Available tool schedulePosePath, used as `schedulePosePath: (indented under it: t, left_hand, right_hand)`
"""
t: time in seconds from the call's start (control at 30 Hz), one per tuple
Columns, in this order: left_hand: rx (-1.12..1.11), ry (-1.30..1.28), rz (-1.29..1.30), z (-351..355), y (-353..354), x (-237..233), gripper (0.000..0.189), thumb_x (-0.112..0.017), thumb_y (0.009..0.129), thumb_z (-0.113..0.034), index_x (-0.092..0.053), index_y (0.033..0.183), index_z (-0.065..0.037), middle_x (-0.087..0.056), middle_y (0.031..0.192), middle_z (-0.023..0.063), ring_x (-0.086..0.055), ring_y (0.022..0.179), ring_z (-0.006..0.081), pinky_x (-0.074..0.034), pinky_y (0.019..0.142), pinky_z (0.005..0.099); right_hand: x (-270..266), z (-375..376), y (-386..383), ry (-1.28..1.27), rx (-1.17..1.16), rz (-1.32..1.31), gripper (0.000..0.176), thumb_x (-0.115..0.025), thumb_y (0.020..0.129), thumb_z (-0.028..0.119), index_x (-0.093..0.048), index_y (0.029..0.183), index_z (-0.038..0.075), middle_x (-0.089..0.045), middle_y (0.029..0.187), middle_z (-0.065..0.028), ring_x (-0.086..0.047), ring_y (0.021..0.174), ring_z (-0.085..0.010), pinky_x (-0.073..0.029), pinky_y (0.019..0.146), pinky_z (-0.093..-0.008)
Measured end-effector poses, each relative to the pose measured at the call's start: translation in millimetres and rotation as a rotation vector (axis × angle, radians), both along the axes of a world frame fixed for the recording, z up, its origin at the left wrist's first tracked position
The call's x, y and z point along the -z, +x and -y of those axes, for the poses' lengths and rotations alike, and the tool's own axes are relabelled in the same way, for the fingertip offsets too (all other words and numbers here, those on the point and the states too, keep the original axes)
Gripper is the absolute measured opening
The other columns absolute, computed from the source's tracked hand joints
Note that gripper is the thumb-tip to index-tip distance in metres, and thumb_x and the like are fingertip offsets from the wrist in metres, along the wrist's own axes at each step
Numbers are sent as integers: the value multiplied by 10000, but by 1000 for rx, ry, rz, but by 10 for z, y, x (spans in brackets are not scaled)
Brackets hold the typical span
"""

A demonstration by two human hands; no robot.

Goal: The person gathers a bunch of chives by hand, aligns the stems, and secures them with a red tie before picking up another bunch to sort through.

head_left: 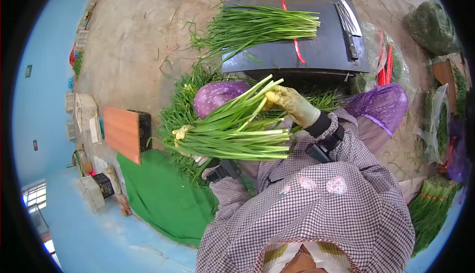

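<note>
My left hand [184,135], in a yellowish glove, grips a thick bunch of green chives [232,137] held flat across my lap. My right hand [291,102], also gloved, pinches the pale cut ends of a few chive stalks [247,99] and lays them slanted over the bunch. Ahead of me a dark cutting board [326,50] carries another chive bunch [257,25] lying across a red tie band [298,51]. A cleaver [349,23] rests on the board's right side.
Loose chives [178,109] lie heaped on the ground by my purple-covered knees [217,95]. A green cloth [163,194] spreads at the left beside a wooden board [122,133]. Red bands [385,67] and bagged greens [431,25] sit at the right; tied bunches [430,203] lie lower right.
</note>
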State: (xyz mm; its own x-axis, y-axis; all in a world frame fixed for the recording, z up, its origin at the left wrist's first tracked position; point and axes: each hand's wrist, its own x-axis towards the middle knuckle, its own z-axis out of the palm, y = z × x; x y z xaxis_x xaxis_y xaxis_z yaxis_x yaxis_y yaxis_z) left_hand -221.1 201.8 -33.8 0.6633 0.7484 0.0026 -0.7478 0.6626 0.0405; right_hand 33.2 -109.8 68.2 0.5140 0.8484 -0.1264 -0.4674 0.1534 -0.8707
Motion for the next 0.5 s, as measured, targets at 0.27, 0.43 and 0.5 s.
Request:
schedulePosePath:
  t: [0.27,0.43,0.5]
  left_hand:
    - [-32,74,112,211,247,-299,304,-601,954,-202,-578,1180,1,-607,965,84,-594,911,185,-519,893,347]
    - [-52,27,109,40,116,-154,291,-609,944,-196,-596,1163,-4,-624,952,68,-604,899,176,-516,883,337]
    - [-59,104,70,120,205,-324,275,-605,946,-231,-619,1122,-20,-642,962,42,-613,889,153,-492,887,323]
  right_hand:
    - [118,-155,-203,-122,289,-100,255,-620,998,232,-653,1107,4,-668,888,-10,-590,782,-75,-488,717,-233]
    - [154,-99,-100,-262,131,-83,229,-620,995,210,-642,1088,2,-627,853,0,-515,714,-56,-444,637,-221]
    - [248,-63,-133,-156,122,-225,215,-615,993,193,-633,1085,0,-609,861,4,-509,720,-61,-442,649,-219]
